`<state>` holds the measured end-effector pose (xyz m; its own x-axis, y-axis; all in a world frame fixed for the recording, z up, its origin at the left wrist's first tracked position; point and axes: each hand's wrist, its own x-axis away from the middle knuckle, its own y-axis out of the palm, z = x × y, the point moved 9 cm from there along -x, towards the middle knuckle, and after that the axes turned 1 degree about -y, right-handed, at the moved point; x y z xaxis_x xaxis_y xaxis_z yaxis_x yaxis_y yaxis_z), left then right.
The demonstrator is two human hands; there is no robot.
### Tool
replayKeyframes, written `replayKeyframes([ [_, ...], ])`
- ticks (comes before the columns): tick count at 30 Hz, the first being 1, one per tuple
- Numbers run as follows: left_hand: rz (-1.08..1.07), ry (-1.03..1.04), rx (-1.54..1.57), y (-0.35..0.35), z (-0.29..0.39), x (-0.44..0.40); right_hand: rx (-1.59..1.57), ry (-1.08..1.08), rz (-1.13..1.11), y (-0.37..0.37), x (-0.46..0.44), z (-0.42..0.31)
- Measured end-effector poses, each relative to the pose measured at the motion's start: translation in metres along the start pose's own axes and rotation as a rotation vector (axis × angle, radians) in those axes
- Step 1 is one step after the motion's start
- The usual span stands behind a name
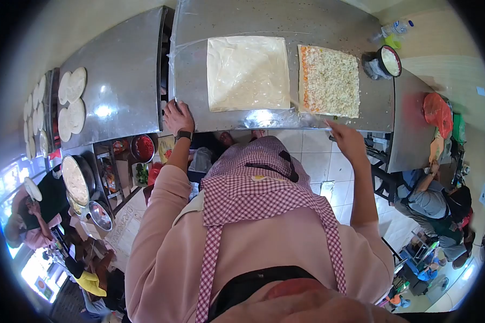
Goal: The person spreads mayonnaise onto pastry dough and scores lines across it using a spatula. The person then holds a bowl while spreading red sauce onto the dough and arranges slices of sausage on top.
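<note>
My left hand (178,117) rests on the front edge of the steel table (194,64), fingers spread, with a dark watch on the wrist. My right hand (346,138) is closed near the front edge, holding the end of a thin pale tool (307,110) blurred by motion. The tool reaches up between two sheets. On the left lies a plain, pale dough sheet (248,72), shiny in places. To its right, a second sheet (328,81) is covered with white crumbly topping, with an orange strip along its left side.
A bowl of white food (390,60) and a plastic bottle (399,28) are at the back right. Round flatbreads (76,116) lie on the left table (124,70). A bowl of red food (143,148) is below. Other people are at both sides.
</note>
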<state>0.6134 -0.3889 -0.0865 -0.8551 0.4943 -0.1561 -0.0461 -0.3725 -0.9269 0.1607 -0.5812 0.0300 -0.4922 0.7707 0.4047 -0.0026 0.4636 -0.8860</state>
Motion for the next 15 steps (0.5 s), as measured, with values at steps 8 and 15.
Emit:
replayKeyframes([
  [8,0.004,0.001,0.029,-0.001,0.001,0.0,-0.283,-0.111,0.443,-0.014,-0.097,-0.018],
  [15,0.017,-0.005,0.028,-0.006,0.004,0.001,-0.014,-0.082,0.099,0.095,-0.054,-0.071],
])
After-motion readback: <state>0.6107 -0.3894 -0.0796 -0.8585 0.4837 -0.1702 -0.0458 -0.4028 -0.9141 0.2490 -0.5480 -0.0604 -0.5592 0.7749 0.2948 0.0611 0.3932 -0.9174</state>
